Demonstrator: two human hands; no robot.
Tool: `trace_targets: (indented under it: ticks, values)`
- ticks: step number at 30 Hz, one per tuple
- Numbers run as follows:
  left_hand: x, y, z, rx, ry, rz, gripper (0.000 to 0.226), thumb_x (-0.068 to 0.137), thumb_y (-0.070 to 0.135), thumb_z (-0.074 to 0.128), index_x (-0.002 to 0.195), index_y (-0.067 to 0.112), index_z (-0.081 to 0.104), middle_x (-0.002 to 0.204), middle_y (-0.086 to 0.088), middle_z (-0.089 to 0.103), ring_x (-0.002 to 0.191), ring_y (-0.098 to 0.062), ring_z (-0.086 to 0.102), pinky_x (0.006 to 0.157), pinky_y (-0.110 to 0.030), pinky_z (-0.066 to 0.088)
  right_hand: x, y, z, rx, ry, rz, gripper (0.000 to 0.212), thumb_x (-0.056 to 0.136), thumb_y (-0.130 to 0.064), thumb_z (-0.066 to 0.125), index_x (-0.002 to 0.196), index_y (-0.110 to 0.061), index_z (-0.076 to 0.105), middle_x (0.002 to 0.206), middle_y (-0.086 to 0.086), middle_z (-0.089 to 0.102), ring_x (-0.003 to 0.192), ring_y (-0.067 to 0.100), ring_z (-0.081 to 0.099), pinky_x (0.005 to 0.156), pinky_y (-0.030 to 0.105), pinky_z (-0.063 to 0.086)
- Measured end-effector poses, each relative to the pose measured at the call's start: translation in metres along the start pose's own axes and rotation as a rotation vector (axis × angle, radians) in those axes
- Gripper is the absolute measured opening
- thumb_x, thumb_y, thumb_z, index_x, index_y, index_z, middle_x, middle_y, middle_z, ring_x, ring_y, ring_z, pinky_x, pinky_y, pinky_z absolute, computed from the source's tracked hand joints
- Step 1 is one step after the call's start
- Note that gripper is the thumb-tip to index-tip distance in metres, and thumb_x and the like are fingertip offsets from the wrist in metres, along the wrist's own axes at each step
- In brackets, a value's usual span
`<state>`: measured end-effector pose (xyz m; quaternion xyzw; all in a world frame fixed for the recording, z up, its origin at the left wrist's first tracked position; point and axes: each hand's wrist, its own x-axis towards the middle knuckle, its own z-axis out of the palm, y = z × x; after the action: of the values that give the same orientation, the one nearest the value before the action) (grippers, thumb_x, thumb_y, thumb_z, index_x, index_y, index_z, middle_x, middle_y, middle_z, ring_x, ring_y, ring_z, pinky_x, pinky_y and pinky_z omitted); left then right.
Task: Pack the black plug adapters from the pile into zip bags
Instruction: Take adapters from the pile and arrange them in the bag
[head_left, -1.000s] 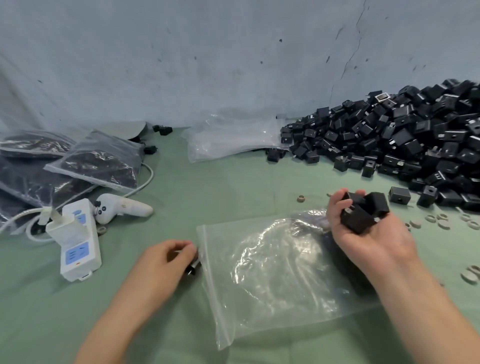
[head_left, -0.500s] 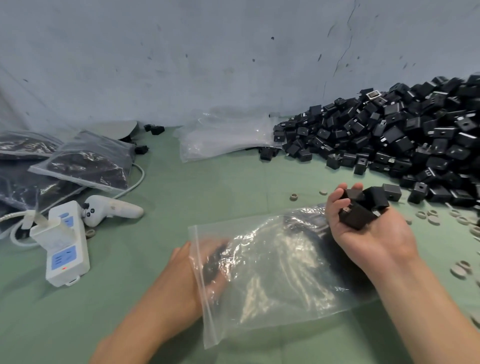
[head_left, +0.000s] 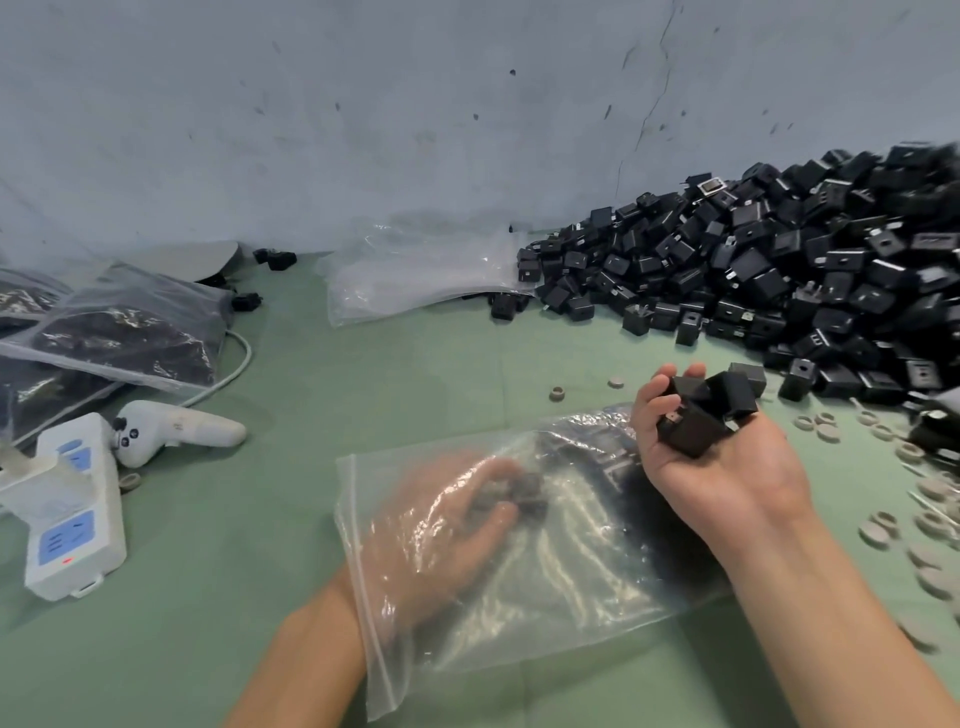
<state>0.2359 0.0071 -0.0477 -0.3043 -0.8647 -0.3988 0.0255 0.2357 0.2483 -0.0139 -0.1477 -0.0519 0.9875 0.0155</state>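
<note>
1. Right hand (head_left: 727, 478), centre right: palm up, fingers (head_left: 647, 410) half curled, cupping several black cube-shaped plastic plug adapters (head_left: 701, 415).
2. Left hand (head_left: 441, 525), lower centre: inside the clear plastic zip bag (head_left: 561, 587), fingers apparently curled about one dark adapter (head_left: 524, 499); blurred through the film.
3. Bag lies flat on the green surface (head_left: 311, 415), mouth at left.
4. Handling: release deep inside, then hold the mouth wide for the right hand's load.
5. Loose pile of adapters (head_left: 779, 270), upper right; filled bags (head_left: 130, 338), left.

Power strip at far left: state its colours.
Power strip: white with blue socket panels, seen in the head view.
</note>
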Motion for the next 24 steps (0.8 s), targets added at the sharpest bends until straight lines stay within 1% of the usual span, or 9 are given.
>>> trace_targets:
  ticks: [3, 5, 7, 9, 13, 15, 17, 21, 24]
  values:
    - [-0.002, -0.002, 0.005, 0.202, 0.067, -0.009, 0.027, 0.1, 0.059, 0.037, 0.108, 0.053, 0.061, 0.108, 0.03, 0.064, 0.1, 0.008, 0.063, 0.08, -0.015, 0.052, 0.001, 0.0, -0.001, 0.001, 0.007, 0.005, 0.022, 0.097, -0.026, 0.051, 0.086, -0.015, 0.067, 0.097, 0.006, 0.067, 0.07, 0.021, 0.064, 0.052, 0.026, 0.053]
    - [-0.002, -0.004, 0.01, 0.152, 0.073, -0.019, 0.02, 0.098, 0.046, 0.047, 0.11, 0.049, 0.062, 0.109, 0.021, 0.066, 0.102, -0.001, 0.064, 0.087, -0.029, 0.055, 0.0, -0.001, 0.0, 0.005, 0.008, 0.016, 0.021, 0.095, -0.025, 0.051, 0.086, -0.015, 0.067, 0.097, 0.006, 0.067, 0.071, 0.022, 0.063, 0.051, 0.026, 0.053]
    - [0.004, -0.003, 0.021, 0.155, 0.092, 0.055, 0.019, 0.093, 0.035, 0.054, 0.11, 0.039, 0.062, 0.111, 0.0, 0.066, 0.105, -0.021, 0.064, 0.093, -0.043, 0.053, 0.0, -0.004, 0.0, 0.019, 0.008, 0.023, 0.02, 0.094, -0.024, 0.052, 0.085, -0.015, 0.067, 0.096, 0.006, 0.067, 0.071, 0.021, 0.063, 0.051, 0.026, 0.053]
    - [0.011, 0.002, 0.031, 0.144, 0.178, 0.105, 0.012, 0.09, 0.022, 0.064, 0.098, 0.018, 0.071, 0.105, -0.014, 0.064, 0.098, -0.027, 0.062, 0.089, -0.034, 0.054, 0.001, -0.008, -0.001, 0.029, 0.011, 0.019, 0.021, 0.095, -0.024, 0.051, 0.085, -0.015, 0.066, 0.095, 0.006, 0.066, 0.07, 0.021, 0.063, 0.051, 0.027, 0.054]
    - [0.021, 0.014, 0.035, 0.013, 0.114, 0.092, 0.022, 0.088, -0.02, 0.056, 0.107, -0.014, 0.065, 0.102, -0.016, 0.066, 0.1, -0.001, 0.062, 0.089, -0.011, 0.048, 0.001, -0.012, -0.003, 0.041, 0.023, 0.006, 0.02, 0.094, -0.022, 0.052, 0.083, -0.014, 0.066, 0.095, 0.006, 0.066, 0.067, 0.023, 0.063, 0.05, 0.026, 0.053]
    - [0.024, 0.018, 0.03, 0.003, 0.091, 0.099, 0.027, 0.088, -0.021, 0.055, 0.111, -0.011, 0.066, 0.102, -0.01, 0.067, 0.1, 0.003, 0.064, 0.089, -0.016, 0.051, 0.001, -0.011, -0.004, 0.038, 0.027, 0.005, 0.019, 0.093, -0.021, 0.052, 0.082, -0.013, 0.066, 0.094, 0.007, 0.066, 0.067, 0.022, 0.062, 0.05, 0.026, 0.053]
    - [0.025, 0.027, 0.029, 0.051, 0.075, 0.119, 0.025, 0.09, -0.012, 0.059, 0.111, -0.003, 0.07, 0.104, -0.006, 0.071, 0.098, -0.009, 0.068, 0.087, -0.025, 0.055, 0.001, -0.011, -0.005, 0.036, 0.034, 0.009, 0.022, 0.095, -0.021, 0.05, 0.082, -0.013, 0.066, 0.093, 0.007, 0.066, 0.067, 0.022, 0.062, 0.05, 0.026, 0.053]
    - [0.023, 0.041, 0.039, -0.155, 0.154, 0.031, 0.03, 0.084, -0.029, 0.053, 0.108, -0.016, 0.064, 0.115, -0.014, 0.063, 0.11, 0.016, 0.053, 0.095, -0.004, 0.04, 0.0, -0.01, -0.004, 0.028, 0.045, 0.005, 0.027, 0.098, -0.024, 0.049, 0.081, -0.012, 0.066, 0.091, 0.007, 0.066, 0.066, 0.022, 0.063, 0.051, 0.026, 0.054]
    - [0.019, 0.035, 0.034, -0.314, 0.103, -0.132, 0.038, 0.09, -0.024, 0.047, 0.117, -0.003, 0.063, 0.133, -0.016, 0.057, 0.125, -0.007, 0.055, 0.104, -0.02, 0.044, 0.0, -0.008, -0.003, 0.03, 0.052, -0.002, 0.025, 0.098, -0.025, 0.048, 0.083, -0.014, 0.065, 0.09, 0.008, 0.067, 0.066, 0.023, 0.063, 0.051, 0.025, 0.054]
